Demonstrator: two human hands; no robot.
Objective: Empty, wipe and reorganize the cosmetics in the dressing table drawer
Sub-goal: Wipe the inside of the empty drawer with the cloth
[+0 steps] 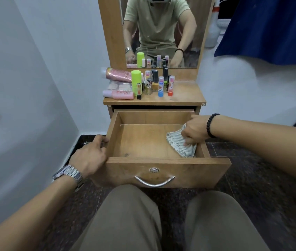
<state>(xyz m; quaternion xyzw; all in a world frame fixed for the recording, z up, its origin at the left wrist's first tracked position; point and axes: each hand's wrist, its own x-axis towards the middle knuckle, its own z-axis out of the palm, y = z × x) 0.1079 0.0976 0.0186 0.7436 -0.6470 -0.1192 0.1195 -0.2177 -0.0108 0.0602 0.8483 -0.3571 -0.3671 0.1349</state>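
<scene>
Two hands are at the drawer (150, 140), which stands pulled out over your knees. Your right hand (196, 130) has a clenched grip on a striped cloth (179, 144), pressing it to the drawer floor in the right near corner. Your left hand (91, 154) curls round the drawer's left wall near the front panel. Cosmetics (152, 84) stand grouped on the left half of the counter (185, 96) above: pink tubes lying flat, a lime-capped bottle, small upright bottles and sticks. Behind them a mirror (161, 31) reflects you. White walls, dark speckled floor (252, 178), blue cloth (270, 28) upper right. Labels are too blurred to read.
</scene>
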